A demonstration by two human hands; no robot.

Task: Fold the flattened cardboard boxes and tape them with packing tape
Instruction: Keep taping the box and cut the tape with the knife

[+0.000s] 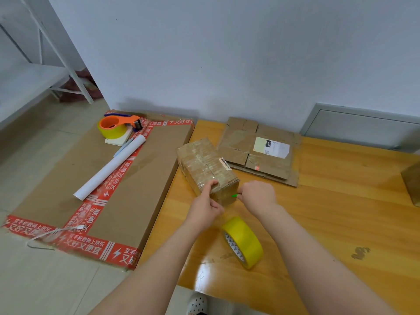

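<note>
A small folded cardboard box (204, 165), wrapped in clear tape, lies on the wooden table (329, 212). My left hand (205, 205) presses a finger on the box's near top edge, the other fingers curled below it. My right hand (256, 195) is curled round a small green tool (234, 195) whose tip points at the box's near end. A yellow roll of packing tape (244, 241) stands on edge just in front of my hands. Flattened cardboard boxes (256, 153) with a white label lie stacked behind the box.
A large flat carton (127, 192) with red printed tape lies left of the table. It carries an orange tape dispenser (118, 127) with a yellow roll, a white paper tube (109, 168) and a pen. Another cardboard piece (412, 183) shows at the right edge. A shoe (197, 303) is below.
</note>
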